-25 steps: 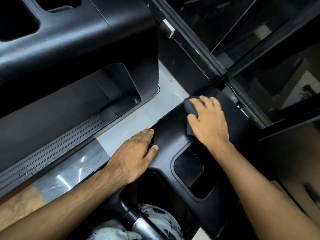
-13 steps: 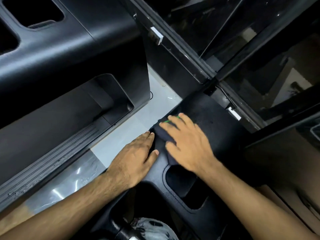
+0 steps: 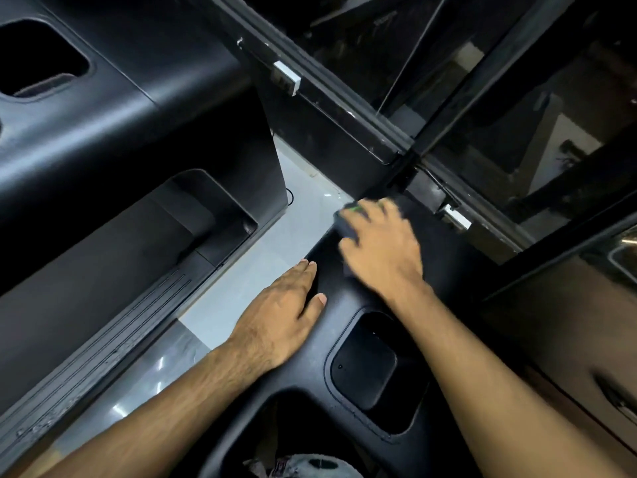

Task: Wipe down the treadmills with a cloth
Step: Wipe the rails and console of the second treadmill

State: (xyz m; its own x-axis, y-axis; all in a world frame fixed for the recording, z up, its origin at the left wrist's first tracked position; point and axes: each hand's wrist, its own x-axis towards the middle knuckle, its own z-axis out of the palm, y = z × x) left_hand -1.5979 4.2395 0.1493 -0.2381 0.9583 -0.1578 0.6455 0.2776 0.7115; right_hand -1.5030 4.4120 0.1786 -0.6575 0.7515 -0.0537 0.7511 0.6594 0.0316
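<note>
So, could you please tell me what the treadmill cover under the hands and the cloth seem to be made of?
The treadmill cover looks like moulded black plastic with a matte, finely grained finish: soft dull highlights, rounded formed recesses. The cloth under the right hand seems a soft dark fabric with a hint of green, possibly microfibre; motion blur leaves the weave unclear.

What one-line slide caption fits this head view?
Right hand presses a dark cloth on a black treadmill console; left hand rests flat beside it.

Cloth [image 3: 345, 226] mostly hidden under blurred right hand [image 3: 382, 251]
</note>
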